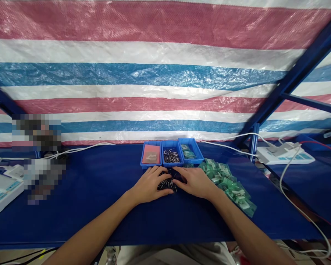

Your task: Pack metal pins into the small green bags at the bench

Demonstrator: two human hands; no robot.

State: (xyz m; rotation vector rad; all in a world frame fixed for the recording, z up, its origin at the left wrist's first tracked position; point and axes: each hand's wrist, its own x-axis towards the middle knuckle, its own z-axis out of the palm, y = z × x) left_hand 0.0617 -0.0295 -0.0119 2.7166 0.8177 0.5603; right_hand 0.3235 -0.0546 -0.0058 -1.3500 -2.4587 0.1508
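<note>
A small heap of slim dark metal pieces (167, 184), perhaps screws, lies on the blue table (99, 206) in front of the bins. My left hand (149, 184) curves around the heap's left side, its thumb apart from the fingers. From the right, my right hand (196, 181) reaches to the heap with its index finger and thumb spread. Nothing is gripped in either hand that I can see. Just beyond my fingertips is a middle blue bin (163, 162) holding similar dark metal pieces (171, 156).
The left blue bin (142, 164) holds a pink card (151, 149) with a small bag; the right blue bin (198, 160) holds green-tinted packets. Several such packets (235, 189) lie beside my right forearm. Power strips (285, 156) and white cables flank the table, with a striped tarp (165, 77) behind.
</note>
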